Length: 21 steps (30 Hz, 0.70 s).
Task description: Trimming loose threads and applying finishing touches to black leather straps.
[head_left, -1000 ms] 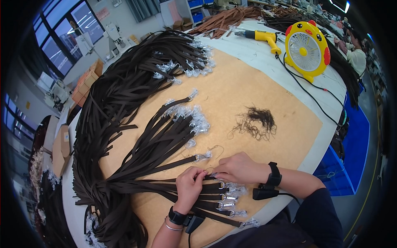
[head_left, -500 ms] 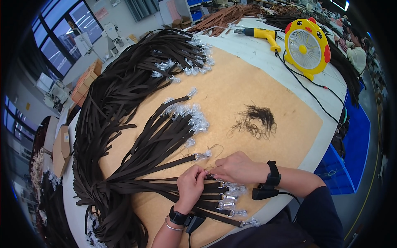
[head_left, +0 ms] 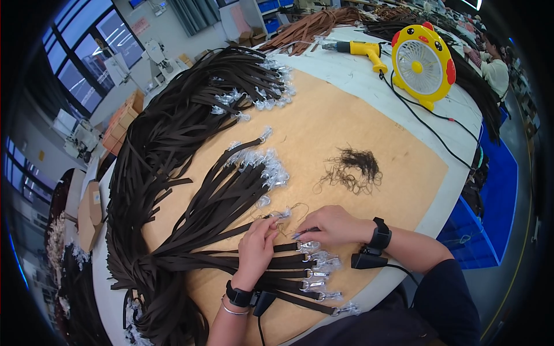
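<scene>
My left hand is closed in a pinch over the dark brown straps, beside a single strap's plastic-wrapped metal clasp. Thin dark threads show by its fingertips; whether they are held is too fine to tell. Just to the right, my right hand is closed, with a small dark thing and a bluish tip at its fingers that I cannot make out. Below both hands several straps lie side by side, their clasps in clear plastic wrap pointing right.
A tangle of cut threads lies on the tan board. More straps are heaped along the left. At the back right stand a yellow heat gun and a chick-shaped fan with trailing cables. A blue bin stands beyond the table.
My left hand has moved up and a little left, off the strap end where the two hands met. My right hand has shifted slightly up, and that strap's clasp now shows below.
</scene>
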Motion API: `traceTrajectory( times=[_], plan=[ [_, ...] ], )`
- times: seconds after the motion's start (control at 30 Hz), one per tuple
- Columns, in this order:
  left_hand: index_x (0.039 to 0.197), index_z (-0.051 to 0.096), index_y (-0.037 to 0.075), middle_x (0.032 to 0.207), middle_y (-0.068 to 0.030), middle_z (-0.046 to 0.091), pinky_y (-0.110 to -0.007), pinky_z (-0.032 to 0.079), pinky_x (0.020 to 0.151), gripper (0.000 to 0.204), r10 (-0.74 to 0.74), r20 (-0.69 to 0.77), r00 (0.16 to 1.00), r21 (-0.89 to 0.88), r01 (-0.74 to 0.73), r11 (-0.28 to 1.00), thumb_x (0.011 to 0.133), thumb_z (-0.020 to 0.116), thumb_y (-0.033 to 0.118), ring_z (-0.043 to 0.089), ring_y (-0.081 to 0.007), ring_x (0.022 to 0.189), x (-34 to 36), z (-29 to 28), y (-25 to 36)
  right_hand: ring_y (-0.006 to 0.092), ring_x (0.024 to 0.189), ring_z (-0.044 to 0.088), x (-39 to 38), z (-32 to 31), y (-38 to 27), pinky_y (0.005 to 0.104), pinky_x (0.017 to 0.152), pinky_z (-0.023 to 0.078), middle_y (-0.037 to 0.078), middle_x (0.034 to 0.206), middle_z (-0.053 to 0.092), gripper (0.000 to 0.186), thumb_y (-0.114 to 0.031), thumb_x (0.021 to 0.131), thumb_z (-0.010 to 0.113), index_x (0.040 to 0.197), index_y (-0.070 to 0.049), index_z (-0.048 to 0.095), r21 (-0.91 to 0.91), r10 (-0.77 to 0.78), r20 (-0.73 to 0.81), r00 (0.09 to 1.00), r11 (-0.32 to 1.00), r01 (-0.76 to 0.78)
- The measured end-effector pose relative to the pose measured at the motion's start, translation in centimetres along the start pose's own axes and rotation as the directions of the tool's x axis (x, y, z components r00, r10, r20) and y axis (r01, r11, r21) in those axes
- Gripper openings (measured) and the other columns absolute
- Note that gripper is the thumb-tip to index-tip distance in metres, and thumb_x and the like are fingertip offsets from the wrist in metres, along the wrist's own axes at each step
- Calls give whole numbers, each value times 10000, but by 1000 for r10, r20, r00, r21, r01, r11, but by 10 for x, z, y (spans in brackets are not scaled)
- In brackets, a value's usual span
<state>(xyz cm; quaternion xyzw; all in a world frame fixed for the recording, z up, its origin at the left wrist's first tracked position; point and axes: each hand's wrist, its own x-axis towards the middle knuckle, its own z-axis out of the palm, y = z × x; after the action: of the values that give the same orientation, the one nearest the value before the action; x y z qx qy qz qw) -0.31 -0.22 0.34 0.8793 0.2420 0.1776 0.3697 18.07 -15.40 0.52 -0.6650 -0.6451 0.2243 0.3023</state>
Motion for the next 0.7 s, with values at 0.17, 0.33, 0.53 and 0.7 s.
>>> traceTrajectory(
  times=[0.17, 0.33, 0.53, 0.7],
  plan=[
    [1141, 711, 125, 970, -49, 664, -328, 519, 657, 314, 145, 23, 989, 324, -144, 935, 843, 715, 26, 630, -203, 674, 1, -21, 16, 312, 877, 696, -5, -10, 8, 426, 737, 535, 128, 909, 728, 295, -372, 926, 656, 1044, -124, 762, -25, 80, -85, 993, 996, -82],
    [1019, 725, 110, 930, -56, 671, -354, 535, 680, 197, 136, 202, 970, 290, -192, 938, 833, 727, 47, 668, -257, 738, -5, -21, 19, 312, 865, 694, -1, -1, 3, 427, 746, 538, 111, 937, 716, 328, -385, 945, 629, 1118, -127, 736, -15, 50, -126, 991, 999, -52],
    [916, 694, 71, 871, -84, 657, -374, 539, 663, 91, 258, 243, 935, 191, -307, 932, 834, 706, 32, 676, -305, 777, -5, -14, 14, 285, 800, 693, -7, 5, -6, 421, 672, 540, 85, 866, 679, 306, -392, 954, 614, 1098, -146, 727, -156, -130, -37, 991, 980, 123],
    [902, 649, 50, 875, -100, 646, -377, 535, 659, 81, 269, 189, 944, 172, -302, 938, 838, 677, 9, 669, -317, 777, -11, -9, 10, 279, 710, 681, -8, 13, -11, 410, 600, 530, 70, 811, 636, 265, -369, 955, 617, 1040, -137, 714, -301, -189, 21, 982, 935, 186]
  ],
)
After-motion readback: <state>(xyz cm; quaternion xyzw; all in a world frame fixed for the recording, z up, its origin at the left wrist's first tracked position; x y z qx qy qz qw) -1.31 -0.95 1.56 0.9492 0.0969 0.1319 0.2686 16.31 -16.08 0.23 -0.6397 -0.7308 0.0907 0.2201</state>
